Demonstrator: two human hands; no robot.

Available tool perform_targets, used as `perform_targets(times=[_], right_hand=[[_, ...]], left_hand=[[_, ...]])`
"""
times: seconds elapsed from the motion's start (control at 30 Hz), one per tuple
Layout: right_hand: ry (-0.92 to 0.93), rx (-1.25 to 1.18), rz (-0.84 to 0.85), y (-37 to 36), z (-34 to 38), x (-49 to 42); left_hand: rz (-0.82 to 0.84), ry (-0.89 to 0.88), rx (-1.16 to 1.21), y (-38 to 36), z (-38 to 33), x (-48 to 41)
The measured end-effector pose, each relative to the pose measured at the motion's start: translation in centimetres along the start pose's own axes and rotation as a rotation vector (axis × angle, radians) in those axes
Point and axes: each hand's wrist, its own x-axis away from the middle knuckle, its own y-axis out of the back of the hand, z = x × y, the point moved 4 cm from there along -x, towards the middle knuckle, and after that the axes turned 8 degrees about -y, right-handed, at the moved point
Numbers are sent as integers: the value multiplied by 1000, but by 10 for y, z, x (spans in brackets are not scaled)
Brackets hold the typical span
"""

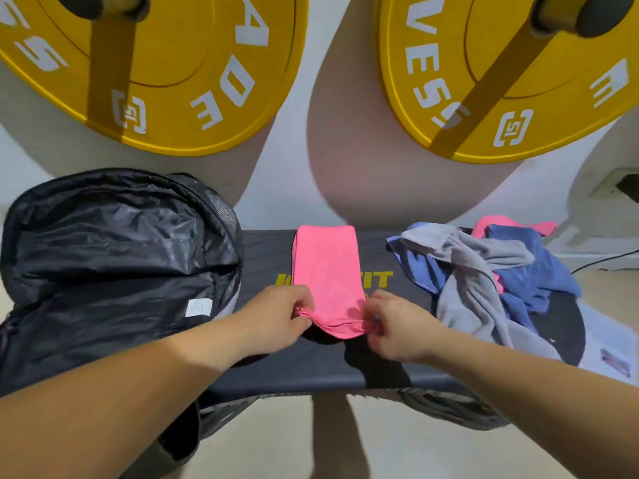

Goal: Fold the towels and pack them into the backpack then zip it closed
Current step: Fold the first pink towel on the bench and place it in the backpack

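Hands: left hand [283, 314] and right hand [397, 326] pinch the pink towel's [325, 271] near end.
Left: far-right towel pile [484, 271] unfolded; backpack [114, 254] unzipped, packing ahead.

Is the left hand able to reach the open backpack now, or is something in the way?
Probably yes, after it lets go. The left hand pinches the near corner of the folded pink towel, and the backpack lies open just beside it, with nothing between them.
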Motion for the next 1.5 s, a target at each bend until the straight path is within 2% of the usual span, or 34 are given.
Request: perform_targets(times=[0.17,0.33,0.5,0.6,0.67,0.73,0.8,0.83,0.93,1.0,1.07,1.2,1.27,1.37,1.43,1.5], right_hand=[[152,134,-123,-13,1,4],[184,86,-124,-33,-9,25],[-82,-241,-4,-49,-22,29],[-260,-414,40,-52,-20,21],[-346,-453,74,-49,-19,15],[-404,-481,98,-47,-18,10],[-382,-394,60,-45,-16,8],[-305,-264,-11,-45,-14,7],[102,180,-337,-47,-4,7],[331,328,-363,-54,2,13],[426,326,-338,-57,6,21],[336,191,-350,-50,5,26],[202,86,-287,-54,3,19],[-72,-276,-120,-56,-1,8],[-192,-398,-77,-55,-4,3],[-223,-373,-70,-54,-4,1]], left_hand=[[139,-73,-154,-21,9,15],[217,-59,-113,-38,17,35],[207,145,74,-52,20,46],[135,298,180,-56,20,41],[113,409,189,-59,21,37],[148,434,82,-61,18,32],[169,383,-95,-62,11,27],[175,350,-166,-62,9,25],[171,175,-360,-61,-1,26],[182,11,-419,-64,-7,27],[236,-73,-439,-69,-9,27],[238,-96,-409,-68,-6,28],[206,-125,-391,-67,-5,30],[143,-138,-405,-63,-4,31],[72,-296,-554,-61,-14,29],[127,-417,-681,-64,-23,29]])
